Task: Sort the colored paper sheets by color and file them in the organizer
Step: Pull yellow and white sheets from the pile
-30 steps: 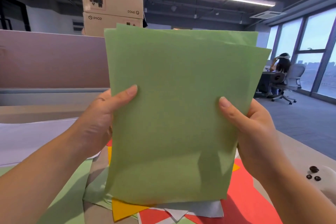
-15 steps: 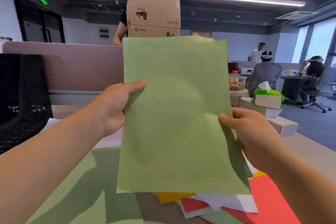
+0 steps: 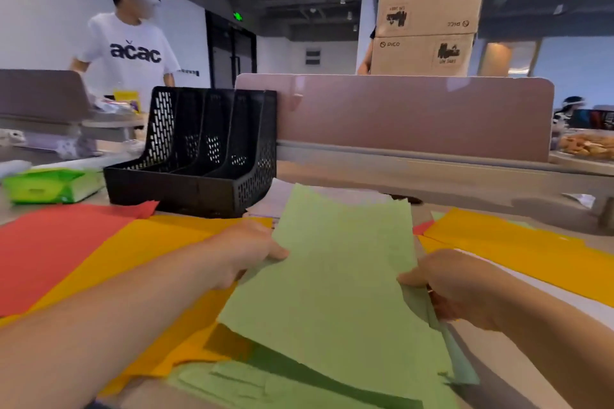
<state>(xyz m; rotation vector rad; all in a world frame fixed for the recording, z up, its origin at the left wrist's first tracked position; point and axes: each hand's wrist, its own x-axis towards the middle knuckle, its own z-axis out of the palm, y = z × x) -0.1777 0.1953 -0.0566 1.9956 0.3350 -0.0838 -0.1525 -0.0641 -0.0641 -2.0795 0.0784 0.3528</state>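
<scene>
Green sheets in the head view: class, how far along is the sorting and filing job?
Done: a green stack has been gathered. In hand: the left hand and right hand hold that stack by its edges. Left: no paper shows in the black organizer; red sheets, orange sheets and another green sheet lie loose on the desk.

Organizer [image 3: 199, 156] slots seem open; partition [image 3: 398, 116] behind.
</scene>
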